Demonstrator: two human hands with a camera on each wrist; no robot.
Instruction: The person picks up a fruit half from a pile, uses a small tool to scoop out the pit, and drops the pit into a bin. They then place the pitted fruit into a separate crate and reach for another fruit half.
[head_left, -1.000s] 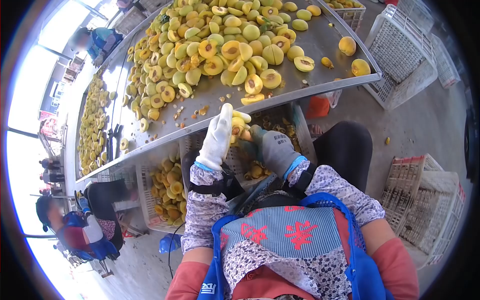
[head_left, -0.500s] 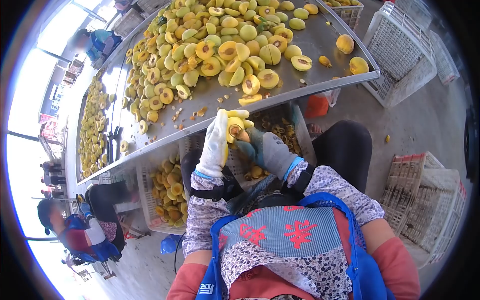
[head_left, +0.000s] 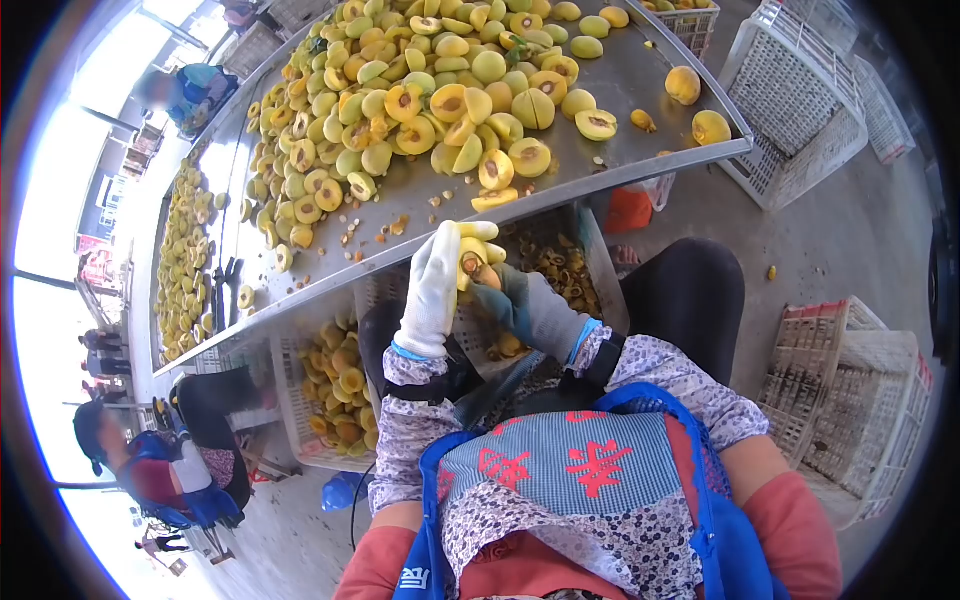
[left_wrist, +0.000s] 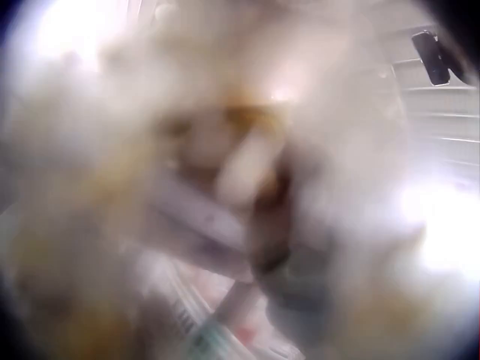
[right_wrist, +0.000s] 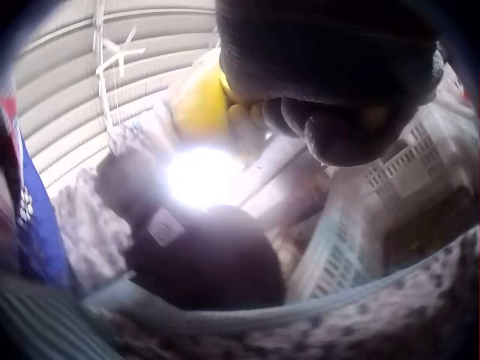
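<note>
My left hand (head_left: 433,292), in a white glove with yellow fingertips, holds a yellow peach half (head_left: 470,262) just below the front edge of the metal table. The cut face and its brown centre are turned toward my right hand (head_left: 535,308). That hand wears a grey and teal glove, its fingers curled round a small brownish thing (head_left: 488,277) at the cut face; I cannot tell what it is. In the right wrist view the dark gloved fingers (right_wrist: 341,135) are bent, with a yellow patch of the other glove (right_wrist: 201,105) nearby. The left wrist view is badly blurred.
Halved peaches (head_left: 400,105) are heaped on the metal table (head_left: 600,170). Beneath its edge stand a crate of scraps (head_left: 598,245) and a crate of peach pieces (head_left: 290,400). White crates (head_left: 845,410) stand on the right, and another person (head_left: 150,460) sits at the left.
Both hands have come slightly down and closer to the body, still together at the peach half. The brownish thing stays at its cut face. The view has shifted a little.
</note>
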